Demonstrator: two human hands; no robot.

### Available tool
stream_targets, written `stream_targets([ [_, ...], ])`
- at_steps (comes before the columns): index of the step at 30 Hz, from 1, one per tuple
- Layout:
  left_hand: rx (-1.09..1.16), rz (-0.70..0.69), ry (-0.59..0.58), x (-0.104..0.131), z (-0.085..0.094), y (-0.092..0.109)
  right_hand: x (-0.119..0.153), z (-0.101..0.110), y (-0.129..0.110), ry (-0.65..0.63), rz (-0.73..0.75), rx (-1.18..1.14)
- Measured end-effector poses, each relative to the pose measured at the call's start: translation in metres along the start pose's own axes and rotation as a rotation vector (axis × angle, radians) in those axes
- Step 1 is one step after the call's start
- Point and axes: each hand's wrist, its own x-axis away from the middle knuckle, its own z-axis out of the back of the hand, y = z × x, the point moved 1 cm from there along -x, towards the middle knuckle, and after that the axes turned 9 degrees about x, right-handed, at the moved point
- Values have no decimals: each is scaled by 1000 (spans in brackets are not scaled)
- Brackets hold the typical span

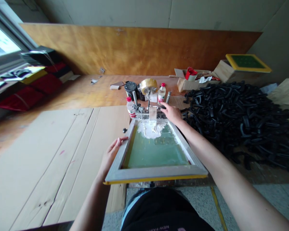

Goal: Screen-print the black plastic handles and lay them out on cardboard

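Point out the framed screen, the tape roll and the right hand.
Framed screen [156, 154]: head view, on the green mesh.
Tape roll [148, 85]: head view, on its yellowish surface.
Right hand [171, 113]: head view, back of the hand.

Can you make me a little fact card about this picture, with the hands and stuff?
Left hand: on the frame's left side
Right hand: by the metal clamp, grip unclear
Frame: grey, around a green screen
White paste: at the screen's far end
Bottles: two, red caps
Black pieces: big pile, right
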Motion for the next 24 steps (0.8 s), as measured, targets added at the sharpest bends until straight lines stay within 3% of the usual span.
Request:
stream_targets([
  [4, 195, -273, -38, -22, -28, 41, 31, -8, 49, -2, -296, -31],
  [7, 294, -275, -1, -34, -46, 47, 74, -40, 46, -163, -160, -101],
  [10, 341, -209, 105, -29, -57, 18, 108, -66, 17, -260, 144, -95],
  [14, 236, 306, -43, -3, -71, -55, 137, -67, -33, -185, 232, 20],
  [16, 245, 431, -65, 9, -72, -82, 154, -63, -58, -131, 351, 17],
  [18, 218, 430, -9, 14, -57, -95, 171, -62, -74, -130, 553, -40],
  [20, 86, 368, 84, 12, -23, -97, 180, -61, -67, -161, 653, -86],
  [22, -92, 273, 205, 6, 29, -96, 176, -56, -32, -159, 521, -30],
  [24, -271, 259, 376, 2, 88, -99, 163, -44, 23, -111, 233, 123],
])
